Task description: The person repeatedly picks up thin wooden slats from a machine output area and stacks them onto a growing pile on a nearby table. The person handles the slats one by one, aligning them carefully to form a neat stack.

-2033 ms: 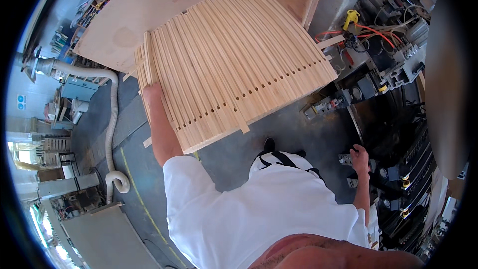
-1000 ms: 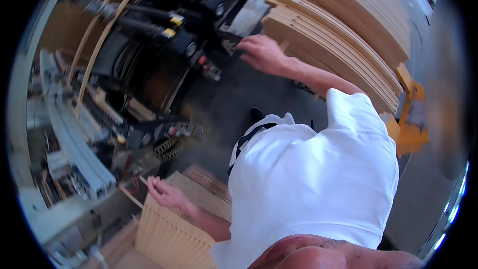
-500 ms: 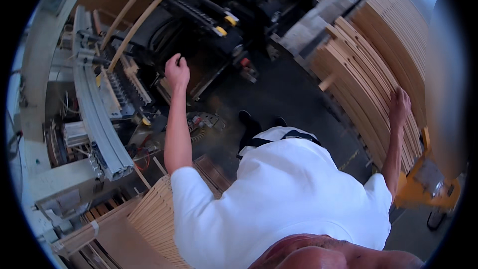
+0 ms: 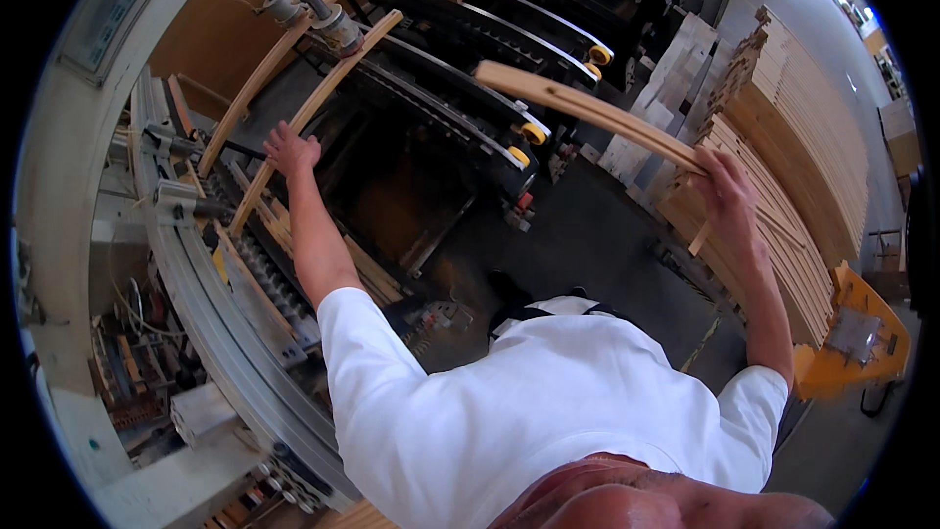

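My right hand grips one end of a curved wooden slat, with a groove along it. The slat's other end reaches out toward the machine on the left. Below that hand lies a stack of similar curved slats. My left hand has its fingers spread, right at a curved slat set in the machine. Whether it touches that slat I cannot tell. A second curved slat runs beside it, and a metal cylinder stands over the nearer one's upper end.
A grey curved rail borders the machine on the left. Dark conveyor rails with yellow rollers jut out ahead. Another tall slat stack stands far right, near a yellow metal piece. Dark floor lies between.
My right hand has lifted a curved slat off the stack and swung it leftward. My left hand has opened and moved to the slat in the machine. The view has shifted.
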`<state>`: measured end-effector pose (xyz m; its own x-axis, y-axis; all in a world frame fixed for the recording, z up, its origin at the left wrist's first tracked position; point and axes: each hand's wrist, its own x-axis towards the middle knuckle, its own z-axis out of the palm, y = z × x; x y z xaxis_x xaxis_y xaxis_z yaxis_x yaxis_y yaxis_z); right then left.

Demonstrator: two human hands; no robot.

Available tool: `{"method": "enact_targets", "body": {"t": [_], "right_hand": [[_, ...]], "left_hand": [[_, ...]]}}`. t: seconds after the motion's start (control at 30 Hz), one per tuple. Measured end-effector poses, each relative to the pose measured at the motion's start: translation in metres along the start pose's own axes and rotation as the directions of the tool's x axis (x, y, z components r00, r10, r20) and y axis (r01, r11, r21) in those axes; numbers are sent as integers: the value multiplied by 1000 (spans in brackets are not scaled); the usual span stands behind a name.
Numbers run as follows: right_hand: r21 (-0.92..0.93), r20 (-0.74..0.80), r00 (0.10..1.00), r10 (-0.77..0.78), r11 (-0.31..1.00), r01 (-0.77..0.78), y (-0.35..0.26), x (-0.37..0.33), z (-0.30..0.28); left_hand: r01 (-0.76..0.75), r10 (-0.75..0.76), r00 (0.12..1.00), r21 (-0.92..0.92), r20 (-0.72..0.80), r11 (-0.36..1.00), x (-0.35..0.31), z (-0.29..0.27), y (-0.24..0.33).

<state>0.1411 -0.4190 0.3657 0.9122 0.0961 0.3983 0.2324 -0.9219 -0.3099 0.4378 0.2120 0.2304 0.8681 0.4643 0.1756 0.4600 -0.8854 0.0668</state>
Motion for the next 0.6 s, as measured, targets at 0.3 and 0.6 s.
{"method": "enact_targets", "body": {"t": [0.3, 0.6], "right_hand": [[127, 143, 908, -393, 917, 377, -103, 167, 144], [375, 142, 645, -751, 644, 667, -267, 289, 350]], "left_hand": [[-346, 419, 904, -421, 91, 838, -99, -25, 25], [-128, 382, 896, -695, 225, 708, -305, -77, 38]]}}
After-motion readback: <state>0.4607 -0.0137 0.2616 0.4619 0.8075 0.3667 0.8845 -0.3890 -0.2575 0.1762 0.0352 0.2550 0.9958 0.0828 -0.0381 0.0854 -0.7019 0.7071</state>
